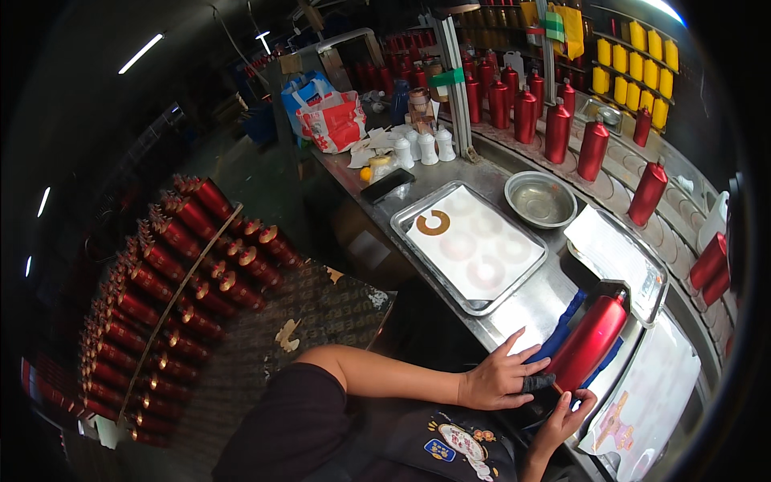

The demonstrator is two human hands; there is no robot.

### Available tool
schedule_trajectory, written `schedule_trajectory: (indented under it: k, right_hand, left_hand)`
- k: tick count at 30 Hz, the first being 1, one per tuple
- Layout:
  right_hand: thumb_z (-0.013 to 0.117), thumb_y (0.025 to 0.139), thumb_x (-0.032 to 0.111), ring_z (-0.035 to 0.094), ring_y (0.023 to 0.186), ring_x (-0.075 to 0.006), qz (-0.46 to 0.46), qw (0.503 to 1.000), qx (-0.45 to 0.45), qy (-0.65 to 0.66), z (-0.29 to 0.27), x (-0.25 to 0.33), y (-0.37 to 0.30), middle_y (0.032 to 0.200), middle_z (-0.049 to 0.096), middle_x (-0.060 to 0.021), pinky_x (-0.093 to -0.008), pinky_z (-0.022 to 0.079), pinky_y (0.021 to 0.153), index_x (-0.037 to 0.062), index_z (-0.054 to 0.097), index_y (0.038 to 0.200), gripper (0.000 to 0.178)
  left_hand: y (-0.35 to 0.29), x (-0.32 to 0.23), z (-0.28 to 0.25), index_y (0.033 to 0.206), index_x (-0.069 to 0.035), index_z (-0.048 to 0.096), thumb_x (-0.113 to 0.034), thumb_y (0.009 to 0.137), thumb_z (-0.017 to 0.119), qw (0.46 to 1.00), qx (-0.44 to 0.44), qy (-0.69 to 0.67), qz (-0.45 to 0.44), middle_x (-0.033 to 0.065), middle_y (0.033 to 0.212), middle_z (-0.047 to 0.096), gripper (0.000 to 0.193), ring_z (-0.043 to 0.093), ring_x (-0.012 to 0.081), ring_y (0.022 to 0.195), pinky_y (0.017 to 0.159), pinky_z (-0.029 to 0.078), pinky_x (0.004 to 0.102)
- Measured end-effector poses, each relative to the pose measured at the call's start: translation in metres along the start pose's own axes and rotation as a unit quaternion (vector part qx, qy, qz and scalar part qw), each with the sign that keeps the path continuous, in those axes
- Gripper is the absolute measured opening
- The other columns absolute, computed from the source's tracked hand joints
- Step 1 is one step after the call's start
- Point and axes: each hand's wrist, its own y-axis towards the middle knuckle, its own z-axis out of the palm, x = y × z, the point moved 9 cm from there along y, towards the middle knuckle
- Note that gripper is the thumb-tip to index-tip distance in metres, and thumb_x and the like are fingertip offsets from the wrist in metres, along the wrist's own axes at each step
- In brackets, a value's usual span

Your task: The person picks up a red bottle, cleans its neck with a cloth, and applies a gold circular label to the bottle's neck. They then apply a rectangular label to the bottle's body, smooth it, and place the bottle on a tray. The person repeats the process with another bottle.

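Left hand (pixel 496 380), spread, steadies the red bottle (pixel 590 341); right hand (pixel 567 418), nearly closed, hold unclear, seemingly labels it, calling for even pressing.

A wide fisheye camera on the person's head (the left one of a side-by-side pair) is looking steeply down and forward, viewing the left hand (pixel 502 380) and right hand (pixel 564 418) from close above. It is taking in the steel workbench (pixel 522 309) a little farther out, while a ceiling tube light (pixel 141 53) is appearing far off. Toward the dark rim, straight edges are bending.
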Motion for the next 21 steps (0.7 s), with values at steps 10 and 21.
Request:
schedule_trajectory:
  k: [10, 21]
  right_hand:
    - [0.049, 0.100, 0.006, 0.047, 0.096, -0.0135, 0.005, 1.000, 0.007, 0.024, -0.004, -0.005, 0.002, 0.103, 0.043, -0.0057, -0.0257, 0.042, 0.089, 0.0007, 0.045, 0.111, 0.013]
    - [0.064, 0.095, 0.005, 0.068, 0.073, -0.0225, -0.269, 0.951, -0.027, -0.153, -0.012, 0.074, -0.041, 0.098, 0.070, -0.0173, -0.0317, 0.055, 0.061, -0.0014, 0.062, 0.127, 0.033]
  left_hand:
    - [0.034, -0.029, 0.004, 0.076, -0.005, 0.065, -0.025, 0.077, 0.073, 0.992, 0.010, 0.053, 0.113, 0.0304, 0.139, 0.054, 0.021, 0.050, 0.0556, 0.128, 0.111, 0.026, 0.0759]
    - [0.050, -0.022, 0.009, 0.108, -0.006, 0.074, -0.021, 0.074, 0.078, 0.994, -0.028, 0.011, 0.106, 0.0206, 0.156, 0.041, 0.038, 0.031, 0.0460, 0.147, 0.115, 0.018, 0.0731]
